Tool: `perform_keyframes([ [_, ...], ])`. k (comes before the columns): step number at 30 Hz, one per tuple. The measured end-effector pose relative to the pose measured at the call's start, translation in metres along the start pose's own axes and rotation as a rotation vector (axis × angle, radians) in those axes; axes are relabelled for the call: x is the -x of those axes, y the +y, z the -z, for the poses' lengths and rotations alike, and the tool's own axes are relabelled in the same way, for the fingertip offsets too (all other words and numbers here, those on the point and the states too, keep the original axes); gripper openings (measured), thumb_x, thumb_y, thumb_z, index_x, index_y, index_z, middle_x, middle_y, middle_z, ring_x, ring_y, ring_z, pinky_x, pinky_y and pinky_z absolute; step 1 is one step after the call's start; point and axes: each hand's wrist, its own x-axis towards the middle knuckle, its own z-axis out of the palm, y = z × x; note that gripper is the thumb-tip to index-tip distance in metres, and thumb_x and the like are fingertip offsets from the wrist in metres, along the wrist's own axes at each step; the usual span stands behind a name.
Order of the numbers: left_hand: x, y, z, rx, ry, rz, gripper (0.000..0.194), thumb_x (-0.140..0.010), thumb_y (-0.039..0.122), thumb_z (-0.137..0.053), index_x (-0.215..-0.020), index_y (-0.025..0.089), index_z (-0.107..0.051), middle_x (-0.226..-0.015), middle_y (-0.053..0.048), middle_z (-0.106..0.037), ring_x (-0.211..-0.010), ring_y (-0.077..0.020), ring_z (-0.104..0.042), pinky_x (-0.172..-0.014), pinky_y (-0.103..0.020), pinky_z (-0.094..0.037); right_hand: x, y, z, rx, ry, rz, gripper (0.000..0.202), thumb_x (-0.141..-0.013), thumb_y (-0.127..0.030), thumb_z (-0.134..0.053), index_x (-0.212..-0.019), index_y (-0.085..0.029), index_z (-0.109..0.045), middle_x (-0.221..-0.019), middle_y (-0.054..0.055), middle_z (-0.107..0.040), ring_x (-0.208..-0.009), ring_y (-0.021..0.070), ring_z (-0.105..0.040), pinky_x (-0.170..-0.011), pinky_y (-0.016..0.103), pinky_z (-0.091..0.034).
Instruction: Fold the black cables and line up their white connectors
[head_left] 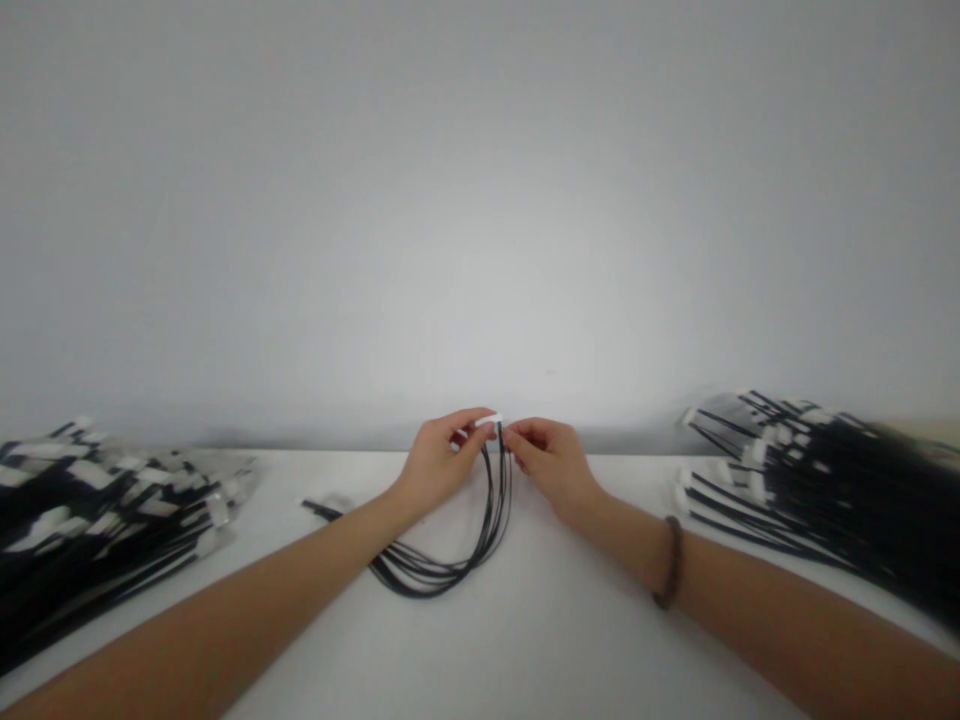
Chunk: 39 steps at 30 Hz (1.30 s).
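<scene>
One oblong white connector (492, 419) on thin, curved black cables (414, 592) is pinched by the left hand (441, 455) near the smooth white tabletop (577, 630)'s far edge; any grasp by the right hand (553, 460) cannot be told.

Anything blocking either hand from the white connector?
Nothing visible. The left hand pinches the white connector; the right hand is beside it, at the black wires. The left pile and right pile lie well aside.

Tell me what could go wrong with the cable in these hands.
The black wires run beneath the left forearm, so moving that arm might drag them. The right hand works close to the white connector, so a thin wire could get bent. The bracelet sits near the right pile of cables and might snag one.
</scene>
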Motion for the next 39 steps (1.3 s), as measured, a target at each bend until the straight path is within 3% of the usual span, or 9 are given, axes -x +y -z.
perform_keyframes([
  [25,-0.0002,-0.0002,0.0009,-0.031,-0.043,0.028,0.03,-0.073,0.036,-0.047,-0.092,0.017,-0.059,-0.07,-0.002,-0.063,-0.06,-0.0114,-0.054,-0.055,-0.021,-0.043,-0.0008,0.0041,-0.0003,-0.032,0.064,0.001,0.02,-0.063,-0.033,-0.056,-0.063,-0.012,-0.056,-0.052,0.001,-0.053,-0.044,0.0073,-0.041,-0.042,0.02,-0.03],
  [39,0.004,0.0009,0.0017,-0.135,-0.068,-0.05,0.028,-0.074,0.035,-0.044,-0.09,0.018,-0.06,-0.064,-0.001,-0.059,-0.056,-0.0103,-0.05,-0.055,-0.021,-0.039,-0.0002,0.0042,0.0023,0.046,0.051,0.012,0.019,-0.064,-0.031,-0.053,-0.062,-0.012,-0.055,-0.05,0.0,-0.05,-0.045,0.0079,-0.041,-0.042,0.02,-0.031],
])
